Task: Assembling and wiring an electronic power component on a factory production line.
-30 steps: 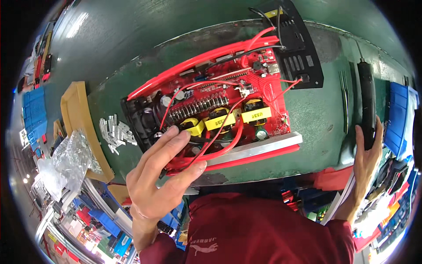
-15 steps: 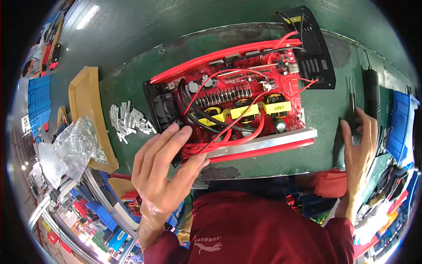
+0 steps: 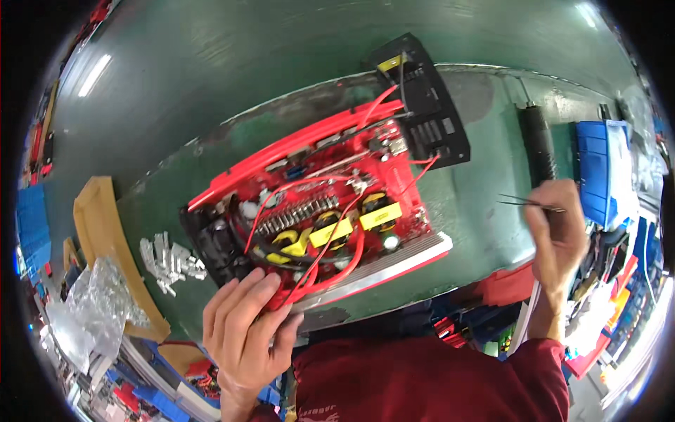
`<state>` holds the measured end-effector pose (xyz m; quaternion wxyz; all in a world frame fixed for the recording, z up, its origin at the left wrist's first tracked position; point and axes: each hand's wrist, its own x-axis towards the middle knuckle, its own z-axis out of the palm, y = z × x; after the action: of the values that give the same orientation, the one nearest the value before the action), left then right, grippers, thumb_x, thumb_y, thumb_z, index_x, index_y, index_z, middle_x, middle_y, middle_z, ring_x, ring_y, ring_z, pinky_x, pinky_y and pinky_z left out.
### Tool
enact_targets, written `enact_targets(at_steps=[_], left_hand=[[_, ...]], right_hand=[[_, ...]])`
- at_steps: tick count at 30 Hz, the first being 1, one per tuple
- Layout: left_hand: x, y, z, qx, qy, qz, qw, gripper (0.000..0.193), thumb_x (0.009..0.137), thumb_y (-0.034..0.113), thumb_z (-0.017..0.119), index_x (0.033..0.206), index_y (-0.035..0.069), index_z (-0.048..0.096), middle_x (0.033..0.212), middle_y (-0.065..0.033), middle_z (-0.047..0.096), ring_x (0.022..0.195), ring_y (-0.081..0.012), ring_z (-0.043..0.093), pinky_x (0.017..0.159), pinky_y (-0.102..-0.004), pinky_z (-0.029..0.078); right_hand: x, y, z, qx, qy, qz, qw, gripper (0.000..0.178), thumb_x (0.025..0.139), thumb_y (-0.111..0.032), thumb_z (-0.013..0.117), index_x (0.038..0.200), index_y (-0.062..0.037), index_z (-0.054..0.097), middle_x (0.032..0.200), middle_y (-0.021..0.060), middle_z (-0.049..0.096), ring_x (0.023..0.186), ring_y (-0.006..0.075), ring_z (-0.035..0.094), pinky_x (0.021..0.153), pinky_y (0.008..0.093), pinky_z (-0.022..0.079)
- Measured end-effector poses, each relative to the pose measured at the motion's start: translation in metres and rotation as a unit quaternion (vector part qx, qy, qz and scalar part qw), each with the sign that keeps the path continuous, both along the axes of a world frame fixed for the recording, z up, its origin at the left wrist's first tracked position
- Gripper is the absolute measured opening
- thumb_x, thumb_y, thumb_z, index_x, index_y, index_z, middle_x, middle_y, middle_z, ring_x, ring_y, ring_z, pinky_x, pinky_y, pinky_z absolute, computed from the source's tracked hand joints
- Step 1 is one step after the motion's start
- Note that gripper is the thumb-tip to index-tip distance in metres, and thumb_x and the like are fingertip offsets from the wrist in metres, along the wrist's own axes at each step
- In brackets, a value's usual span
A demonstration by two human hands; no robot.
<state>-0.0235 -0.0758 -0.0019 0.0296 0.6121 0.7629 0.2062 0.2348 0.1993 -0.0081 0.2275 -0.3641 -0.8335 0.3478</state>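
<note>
while left hand (image 3: 246,330) palm-down, loose-fingered at red circuit board (image 3: 413,204), right hand (image 3: 562,228) tight around tweezers (image 3: 533,204)

Open strip of bench (image 3: 481,228) btwn circuit board (image 3: 410,193) & R hand (image 3: 560,235); tweezers (image 3: 519,202) poke into it. Black panel (image 3: 429,112) juts off board's far R corner. Tool handle (image 3: 538,144) + blue bin (image 3: 592,176) hem R side. L hand (image 3: 247,330) blocks near L corner; red wires (image 3: 359,247) loop over board. Metal bits (image 3: 169,261) & tan tray (image 3: 111,228) crowd L. Bench beyond board open.
</note>
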Motion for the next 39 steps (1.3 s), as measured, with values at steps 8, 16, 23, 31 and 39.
enact_targets(at_steps=[8, 16, 23, 31, 39], left_hand=[[0.011, 0.012, -0.003, -0.041, -0.003, 0.007, 0.999, 0.025, 0.085, 0.028, 0.079, 0.102, 0.01, 0.072, 0.13, -0.0111, 0.062, 0.123, -0.0386, 0.059, 0.102, -0.0543, 0.047], [0.011, -0.002, -0.016, -0.03, -0.053, 0.008, 0.998, 0.029, 0.089, 0.038, 0.077, 0.099, 0.011, 0.073, 0.125, -0.0089, 0.063, 0.121, -0.0345, 0.059, 0.098, -0.0505, 0.049], [0.01, -0.006, -0.018, -0.019, -0.06, 0.003, 0.998, 0.029, 0.088, 0.037, 0.078, 0.1, 0.01, 0.075, 0.122, -0.0072, 0.063, 0.119, -0.0335, 0.059, 0.093, -0.0456, 0.052], [0.011, -0.007, -0.018, -0.018, -0.058, 0.009, 0.998, 0.03, 0.087, 0.038, 0.079, 0.1, 0.011, 0.075, 0.121, -0.0071, 0.064, 0.117, -0.0334, 0.06, 0.093, -0.0448, 0.052], [0.011, -0.008, -0.021, -0.021, -0.056, 0.007, 0.998, 0.03, 0.087, 0.039, 0.079, 0.101, 0.012, 0.076, 0.122, -0.0051, 0.063, 0.119, -0.0325, 0.059, 0.094, -0.0441, 0.052]], right_hand=[[-0.037, -0.009, 0.007, -0.125, 0.141, 0.132, 0.973, 0.005, 0.101, -0.005, 0.058, 0.102, -0.0014, 0.055, 0.1, 0.0263, 0.067, 0.075, 0.0249, 0.071, 0.069, 0.0343, 0.06], [-0.059, 0.002, -0.007, -0.18, 0.146, 0.28, 0.932, 0.011, 0.099, -0.012, 0.067, 0.091, -0.0042, 0.069, 0.094, 0.021, 0.07, 0.075, 0.0252, 0.072, 0.059, 0.0302, 0.058], [-0.072, 0.005, -0.024, -0.143, 0.139, 0.376, 0.905, 0.006, 0.095, -0.006, 0.069, 0.098, -0.009, 0.073, 0.099, 0.0125, 0.077, 0.081, 0.0205, 0.074, 0.067, 0.0288, 0.052], [-0.073, 0.006, -0.023, -0.123, 0.121, 0.378, 0.91, 0.005, 0.094, -0.008, 0.069, 0.097, -0.0082, 0.073, 0.097, 0.0106, 0.077, 0.082, 0.0208, 0.075, 0.066, 0.03, 0.053], [-0.072, 0.007, -0.023, -0.134, 0.143, 0.376, 0.906, 0.007, 0.091, -0.003, 0.071, 0.097, -0.0078, 0.072, 0.097, 0.0111, 0.077, 0.08, 0.0207, 0.075, 0.064, 0.029, 0.054]])
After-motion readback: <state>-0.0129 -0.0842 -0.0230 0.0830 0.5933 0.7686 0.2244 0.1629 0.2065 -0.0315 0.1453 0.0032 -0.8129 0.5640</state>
